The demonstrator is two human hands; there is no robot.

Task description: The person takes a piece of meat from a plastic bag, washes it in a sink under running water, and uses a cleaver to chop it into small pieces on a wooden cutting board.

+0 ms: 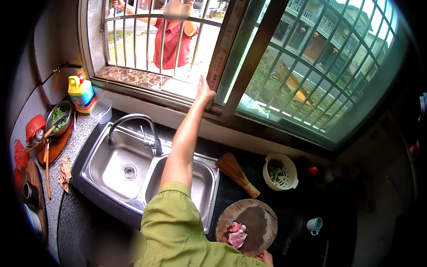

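Note:
My left hand [204, 91] is stretched out over the sink to the window, its fingers extended with nothing seen in them. It overlaps the upright edge of the sliding window frame [223, 56]; whether it touches cannot be told. My right hand [266, 258], mostly cut off by the lower picture edge, is at the near rim of a round wooden chopping board [267, 230]. Its grip is hidden. Pieces of raw meat [237, 235] lie on the board's left part, beside a dark wet patch.
A double-bowl steel sink [115, 160] with a curved faucet [155, 133] lies under my arm. A straw brush [237, 175] and a white colander [289, 182] with greens lie right, near a cup [314, 225]. Outside the barred window stands a person in red [171, 46].

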